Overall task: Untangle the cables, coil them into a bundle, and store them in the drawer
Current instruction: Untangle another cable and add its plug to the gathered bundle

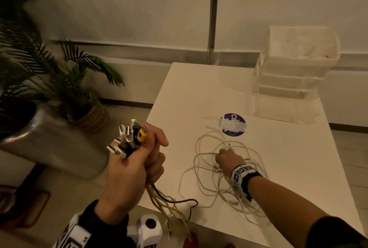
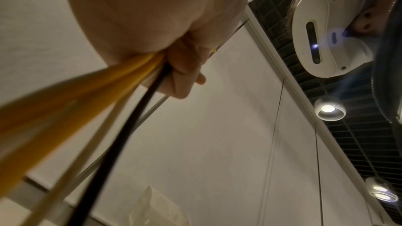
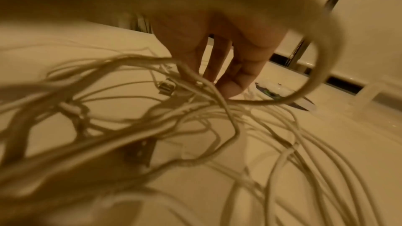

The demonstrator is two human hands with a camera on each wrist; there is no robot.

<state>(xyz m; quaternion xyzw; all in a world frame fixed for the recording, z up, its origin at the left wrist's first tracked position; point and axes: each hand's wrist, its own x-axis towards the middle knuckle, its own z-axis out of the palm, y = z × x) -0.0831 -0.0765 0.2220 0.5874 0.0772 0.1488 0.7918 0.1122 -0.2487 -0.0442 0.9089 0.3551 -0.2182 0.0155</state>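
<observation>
My left hand [image 1: 139,164] is raised off the table's left edge and grips a bunch of cable ends [image 1: 131,138], with white, yellow and black plugs fanning out above the fist. Yellow, white and dark cables [image 1: 165,200] hang from it; the left wrist view shows those cables [image 2: 121,82] leaving the fist. A tangle of white cables [image 1: 201,168] lies on the white table [image 1: 288,158]. My right hand [image 1: 225,158] reaches into it, and the thumb and fingers [image 3: 230,82] pinch a white cable [image 3: 206,83] near a plug tip [image 1: 229,145]. The clear drawer unit [image 1: 294,72] stands at the back right.
A round purple sticker [image 1: 233,125] lies just beyond the tangle. Left of the table stand a palm plant [image 1: 59,80] in a woven pot and a metal planter [image 1: 49,138]. White devices [image 1: 149,227] sit below the front edge.
</observation>
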